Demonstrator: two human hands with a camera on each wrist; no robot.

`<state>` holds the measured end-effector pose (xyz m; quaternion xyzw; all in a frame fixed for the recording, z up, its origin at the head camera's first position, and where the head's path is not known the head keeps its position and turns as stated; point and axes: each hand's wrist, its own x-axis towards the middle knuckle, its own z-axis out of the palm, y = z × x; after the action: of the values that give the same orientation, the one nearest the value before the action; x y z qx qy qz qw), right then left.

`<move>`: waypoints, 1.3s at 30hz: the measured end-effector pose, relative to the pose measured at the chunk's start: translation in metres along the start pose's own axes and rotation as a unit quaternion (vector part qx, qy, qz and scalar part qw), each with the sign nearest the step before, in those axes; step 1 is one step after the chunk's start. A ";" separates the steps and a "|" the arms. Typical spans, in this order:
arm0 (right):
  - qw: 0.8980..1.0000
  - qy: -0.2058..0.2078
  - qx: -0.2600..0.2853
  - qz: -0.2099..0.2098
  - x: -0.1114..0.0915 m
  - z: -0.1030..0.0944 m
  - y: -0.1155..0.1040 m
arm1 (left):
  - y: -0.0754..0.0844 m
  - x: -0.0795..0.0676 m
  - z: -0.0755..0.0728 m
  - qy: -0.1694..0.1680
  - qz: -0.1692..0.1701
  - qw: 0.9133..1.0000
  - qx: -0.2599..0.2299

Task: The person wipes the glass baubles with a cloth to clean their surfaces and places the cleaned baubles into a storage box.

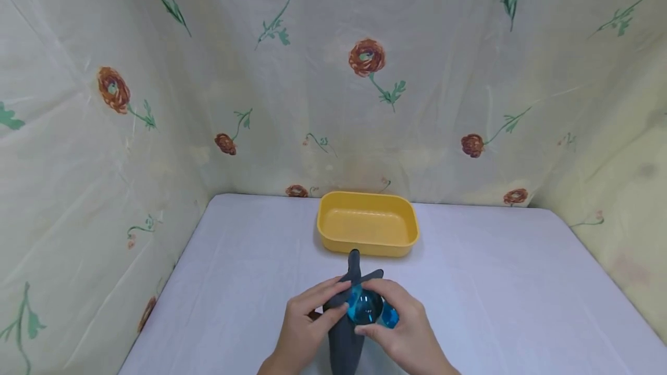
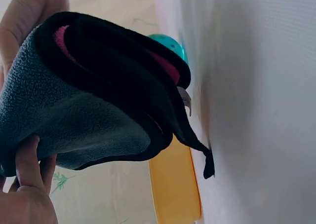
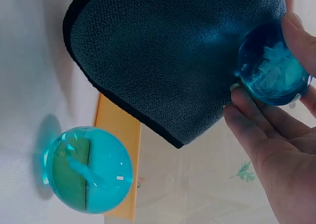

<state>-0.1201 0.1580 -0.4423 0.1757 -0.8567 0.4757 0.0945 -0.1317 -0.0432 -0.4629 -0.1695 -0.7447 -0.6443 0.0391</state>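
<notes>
In front of me, my right hand (image 1: 403, 326) holds a dark blue clear ball (image 3: 274, 63) with a pale flower-like shape inside, gripped between fingers and thumb. My left hand (image 1: 307, 317) pinches a folded dark grey cloth (image 3: 173, 51) that has black edging. In the left wrist view, pink shows inside the folds of this cloth (image 2: 98, 115). The ball is up against the cloth, which hangs over the table in both wrist views. A second, turquoise clear ball (image 3: 89, 169) rests on the table below; from the head it is partly hidden behind the right hand.
A yellow rectangular tray (image 1: 367, 249) stands beyond the hands, near the table's back edge. White cloth covers the table (image 1: 495, 282). Flower-printed curtains (image 1: 427, 74) enclose it at the back and on both sides.
</notes>
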 end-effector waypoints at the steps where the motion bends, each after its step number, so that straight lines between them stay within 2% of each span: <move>1: 1.000 0.001 0.000 -0.003 0.000 0.000 0.000 | 0.000 0.000 0.000 -0.003 -0.006 1.000 -0.002; 3: 1.000 0.002 -0.003 -0.006 0.000 0.000 0.000 | 0.000 0.000 -0.001 -0.008 -0.004 1.000 0.000; 6: 1.000 0.003 -0.001 0.007 0.000 0.001 0.000 | -0.001 0.000 -0.001 -0.011 0.018 1.000 0.010; 11: 0.998 -0.004 0.022 0.052 0.000 0.000 0.000 | -0.004 -0.002 0.001 -0.004 0.105 0.994 0.029; 15: 0.997 -0.004 0.043 0.065 0.000 0.000 0.001 | -0.004 -0.003 0.002 0.001 0.203 0.977 0.068; 18: 0.997 -0.005 0.054 0.058 0.000 -0.001 0.002 | -0.004 -0.004 0.002 0.002 0.259 0.961 0.100; 22: 0.997 -0.005 0.062 0.050 -0.001 -0.001 0.002 | -0.004 -0.004 0.002 0.008 0.301 0.943 0.141; 27: 0.996 -0.008 0.087 0.034 -0.001 -0.002 0.002 | -0.005 -0.002 0.002 0.014 0.361 0.918 0.163; 30: 0.995 -0.012 0.097 0.034 0.000 -0.003 0.002 | -0.007 -0.002 0.001 0.018 0.389 0.904 0.174; 32: 0.994 -0.015 0.103 0.043 0.000 -0.003 0.002 | -0.007 -0.002 0.001 0.017 0.400 0.899 0.179; 39: 0.990 -0.024 0.117 0.071 0.001 -0.004 0.000 | -0.009 -0.003 0.001 0.010 0.420 0.888 0.186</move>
<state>-0.1206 0.1609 -0.4398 0.1356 -0.8075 0.5738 0.0189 -0.1315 -0.0437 -0.4720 -0.4496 -0.7097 -0.4193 0.3441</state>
